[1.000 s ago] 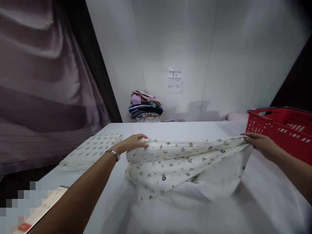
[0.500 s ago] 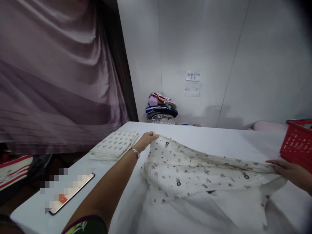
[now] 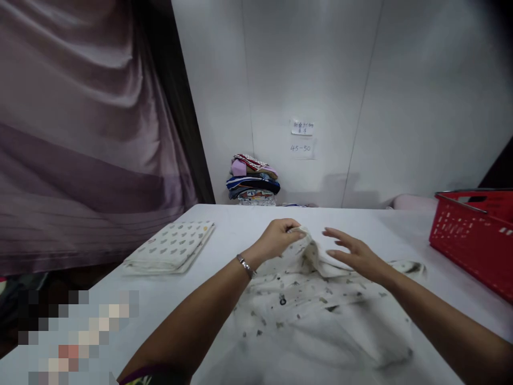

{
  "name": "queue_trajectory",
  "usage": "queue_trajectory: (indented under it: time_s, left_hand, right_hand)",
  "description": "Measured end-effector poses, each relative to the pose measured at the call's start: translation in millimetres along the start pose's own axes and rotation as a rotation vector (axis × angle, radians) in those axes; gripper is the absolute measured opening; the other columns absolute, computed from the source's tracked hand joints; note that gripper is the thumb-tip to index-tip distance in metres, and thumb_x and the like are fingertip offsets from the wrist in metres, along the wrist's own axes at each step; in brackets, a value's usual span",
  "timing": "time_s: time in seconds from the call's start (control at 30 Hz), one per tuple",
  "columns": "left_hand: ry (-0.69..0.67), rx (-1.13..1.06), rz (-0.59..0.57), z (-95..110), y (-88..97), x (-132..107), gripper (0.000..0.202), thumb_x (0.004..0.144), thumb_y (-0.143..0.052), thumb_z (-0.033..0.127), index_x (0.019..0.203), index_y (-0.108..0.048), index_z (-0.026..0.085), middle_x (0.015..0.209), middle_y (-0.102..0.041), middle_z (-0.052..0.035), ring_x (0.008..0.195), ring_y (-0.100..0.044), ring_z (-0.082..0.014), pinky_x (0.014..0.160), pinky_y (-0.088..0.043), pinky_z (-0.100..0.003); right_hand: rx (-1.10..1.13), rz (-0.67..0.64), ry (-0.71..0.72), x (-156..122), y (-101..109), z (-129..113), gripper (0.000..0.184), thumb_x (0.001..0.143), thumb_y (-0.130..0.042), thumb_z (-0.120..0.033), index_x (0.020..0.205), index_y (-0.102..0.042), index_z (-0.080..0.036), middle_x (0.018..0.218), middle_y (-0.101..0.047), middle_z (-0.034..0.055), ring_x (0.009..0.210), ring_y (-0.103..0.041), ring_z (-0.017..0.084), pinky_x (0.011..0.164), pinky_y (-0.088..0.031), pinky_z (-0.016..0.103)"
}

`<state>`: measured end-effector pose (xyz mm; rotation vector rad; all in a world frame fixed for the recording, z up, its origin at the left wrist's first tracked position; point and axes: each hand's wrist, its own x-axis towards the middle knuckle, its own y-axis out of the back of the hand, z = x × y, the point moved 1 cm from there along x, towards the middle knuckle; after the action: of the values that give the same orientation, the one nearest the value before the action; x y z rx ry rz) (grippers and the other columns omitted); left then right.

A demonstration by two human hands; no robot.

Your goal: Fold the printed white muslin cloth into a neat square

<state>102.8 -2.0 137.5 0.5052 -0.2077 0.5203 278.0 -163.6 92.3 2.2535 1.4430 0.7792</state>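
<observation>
A white cloth with small dark prints [image 3: 304, 299] lies crumpled on the white table [image 3: 240, 224] in front of me. My left hand [image 3: 276, 239], with a bracelet on its wrist, is closed and pinches the cloth's far edge, holding it slightly raised. My right hand [image 3: 355, 254] hovers just right of that raised edge with its fingers stretched out and apart, holding nothing.
A folded patterned cloth [image 3: 172, 247] lies at the table's left. A red plastic basket [image 3: 473, 235] stands at the right edge. A stack of folded colourful fabrics [image 3: 252, 181] sits by the wall, under paper labels [image 3: 301, 138]. A purple curtain [image 3: 80, 133] hangs on the left.
My right hand has let go of the cloth's right end and moved left toward my left hand. The stretched cloth has collapsed into a heap on the table.
</observation>
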Motion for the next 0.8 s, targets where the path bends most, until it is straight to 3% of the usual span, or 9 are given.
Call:
queue_trajectory:
  time_s: [0.07, 0.13, 0.27, 0.4, 0.47, 0.53, 0.63, 0.73, 0.8]
  left_hand:
    - [-0.072, 0.042, -0.016, 8, -12.9, 2, 0.016, 0.073, -0.061, 0.032, 0.077, -0.066, 0.017, 0.073, -0.063, 0.0007, 0.069, -0.054, -0.0120, 0.064, -0.041, -0.023]
    - [-0.104, 0.063, 0.012, 8, -14.8, 5, 0.018, 0.074, -0.060, 0.032, 0.079, -0.067, 0.017, 0.078, -0.066, -0.0008, 0.075, -0.057, -0.0136, 0.069, -0.043, -0.024]
    - [0.008, 0.142, 0.193, -21, 16.1, -8, 0.029, 0.076, -0.059, 0.038, 0.095, -0.067, 0.016, 0.090, -0.068, -0.0045, 0.079, -0.058, -0.0157, 0.072, -0.044, -0.027]
    - [0.232, 0.376, 0.440, -64, 58.1, -71, 0.028, 0.077, -0.057, 0.042, 0.088, -0.066, 0.018, 0.092, -0.068, -0.0051, 0.084, -0.059, -0.0189, 0.077, -0.044, -0.029]
    - [0.408, 0.424, 0.460, -85, 64.7, -113, 0.030, 0.078, -0.053, 0.046, 0.081, -0.065, 0.019, 0.082, -0.068, -0.0039, 0.075, -0.059, -0.0189, 0.071, -0.044, -0.030]
    - [0.543, 0.401, 0.457, -103, 59.4, -151, 0.037, 0.077, -0.053, 0.052, 0.087, -0.064, 0.019, 0.082, -0.067, -0.0037, 0.074, -0.060, -0.0194, 0.069, -0.045, -0.031]
    - [0.613, 0.320, 0.565, -123, 40.9, -188, 0.049, 0.078, -0.050, 0.056, 0.109, -0.057, 0.019, 0.105, -0.064, -0.0073, 0.094, -0.060, -0.0213, 0.080, -0.046, -0.032]
    - [0.647, 0.251, 0.621, -131, 27.4, -196, 0.058, 0.081, -0.045, 0.058, 0.122, -0.049, 0.017, 0.121, -0.058, -0.0114, 0.110, -0.054, -0.0227, 0.089, -0.043, -0.034]
    - [0.702, 0.208, 0.589, -131, 24.4, -190, 0.066, 0.080, -0.045, 0.058, 0.130, -0.042, 0.015, 0.121, -0.057, -0.0134, 0.107, -0.056, -0.0231, 0.088, -0.043, -0.034]
  right_hand:
    - [0.127, -0.028, 0.107, 13, -23, -23, 0.056, 0.075, -0.059, -0.053, 0.123, -0.055, -0.024, 0.120, -0.060, 0.0072, 0.108, -0.054, 0.026, 0.090, -0.045, 0.039]
    - [0.239, -0.072, 0.095, 24, -38, -32, 0.045, 0.076, -0.057, -0.056, 0.101, -0.065, -0.019, 0.092, -0.066, 0.0047, 0.085, -0.059, 0.021, 0.076, -0.048, 0.034]
    - [0.374, -0.054, -0.067, 39, -48, -26, 0.043, 0.072, -0.060, -0.059, 0.075, -0.063, -0.017, 0.064, -0.060, -0.0002, 0.059, -0.052, 0.014, 0.056, -0.041, 0.026]
    - [0.447, 0.012, -0.210, 49, -45, -14, 0.042, 0.068, -0.065, -0.058, 0.075, -0.064, -0.017, 0.065, -0.062, 0.0011, 0.060, -0.054, 0.015, 0.054, -0.042, 0.026]
    - [0.506, -0.006, -0.257, 52, -44, -10, 0.042, 0.067, -0.067, -0.057, 0.077, -0.065, -0.017, 0.068, -0.064, 0.0029, 0.061, -0.056, 0.017, 0.055, -0.044, 0.027]
    - [0.564, -0.015, -0.269, 54, -45, -9, 0.042, 0.067, -0.068, -0.055, 0.083, -0.066, -0.016, 0.072, -0.066, 0.0046, 0.066, -0.059, 0.019, 0.058, -0.046, 0.028]
    - [0.618, -0.001, -0.273, 55, -53, -9, 0.040, 0.068, -0.069, -0.051, 0.089, -0.067, -0.018, 0.078, -0.068, 0.0048, 0.071, -0.061, 0.020, 0.062, -0.048, 0.029]
    - [0.641, -0.033, -0.287, 57, -60, -12, 0.037, 0.068, -0.070, -0.049, 0.088, -0.067, -0.018, 0.076, -0.068, 0.0036, 0.067, -0.060, 0.019, 0.061, -0.048, 0.029]
    - [0.627, -0.047, -0.273, 59, -56, -16, 0.037, 0.068, -0.069, -0.049, 0.088, -0.066, -0.017, 0.073, -0.067, 0.0036, 0.064, -0.060, 0.018, 0.060, -0.048, 0.029]
